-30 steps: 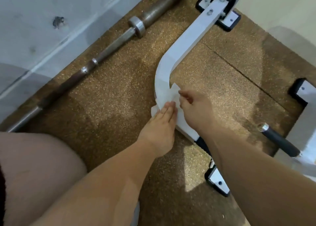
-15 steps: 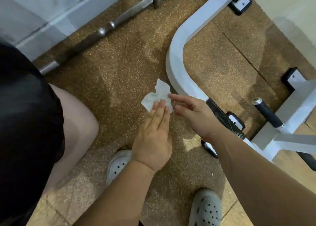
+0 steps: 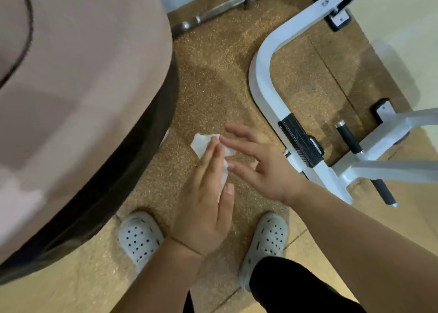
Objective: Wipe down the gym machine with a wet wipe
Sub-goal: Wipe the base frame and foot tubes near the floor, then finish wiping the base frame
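My wet wipe (image 3: 205, 144) is off the machine right now: it lies crumpled along the flat, straight fingers of my left grip (image 3: 203, 206), out over the speckled floor mat (image 3: 208, 87), just near-left of the white frame (image 3: 263, 85). That grip is open, fingers and thumb extended, carrying the wipe rather than clutching it. My right grip (image 3: 265, 168) is open too, fingers spread, holding nothing, its tips at the wipe's edge (whether they actually touch it I cannot tell). I judge I am rearranging the wipe between passes, so the wiping is paused, not finished. The curved tube shows no wet sheen or grime either way, so I cannot say which lengths are done; the black grip pad (image 3: 299, 142), the handle (image 3: 348, 137) and the grey bars (image 3: 388, 168) at right look left to do. The frame's far end and right side run out of view, most of the wipe hides behind my fingers, and a big blurred pinkish shape (image 3: 71, 99) blocks the whole left.
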Demonstrator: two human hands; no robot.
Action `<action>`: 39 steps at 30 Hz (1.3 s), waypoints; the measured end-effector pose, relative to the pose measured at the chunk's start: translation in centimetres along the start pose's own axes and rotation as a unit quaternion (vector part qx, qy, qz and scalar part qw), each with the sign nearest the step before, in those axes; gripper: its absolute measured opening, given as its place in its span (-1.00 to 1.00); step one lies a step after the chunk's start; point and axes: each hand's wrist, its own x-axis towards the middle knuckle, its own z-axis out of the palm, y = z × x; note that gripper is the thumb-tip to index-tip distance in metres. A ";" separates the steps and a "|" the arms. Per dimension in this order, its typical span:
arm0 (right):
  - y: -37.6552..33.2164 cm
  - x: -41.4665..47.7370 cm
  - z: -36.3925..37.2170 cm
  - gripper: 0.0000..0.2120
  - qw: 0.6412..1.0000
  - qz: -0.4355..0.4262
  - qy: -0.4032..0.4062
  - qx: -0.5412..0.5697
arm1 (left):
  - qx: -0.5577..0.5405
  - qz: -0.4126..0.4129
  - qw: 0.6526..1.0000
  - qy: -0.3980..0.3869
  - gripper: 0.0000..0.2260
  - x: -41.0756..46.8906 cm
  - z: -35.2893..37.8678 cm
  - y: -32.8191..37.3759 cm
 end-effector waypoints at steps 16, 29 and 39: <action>-30.5 -5.1 -9.8 -0.77 0.985 -0.028 0.155 -0.064 | -0.146 0.029 0.989 0.000 -0.24 -5.6 -20.4 21.4; -41.6 1.9 -9.8 -0.65 0.986 0.032 0.008 -0.165 | 0.333 -0.164 0.920 -0.129 -0.40 -6.5 -37.8 17.2; -42.8 7.5 -3.2 -0.34 0.917 0.082 -0.240 -0.306 | 0.346 -0.219 0.887 -0.213 -0.33 -5.2 -41.3 11.3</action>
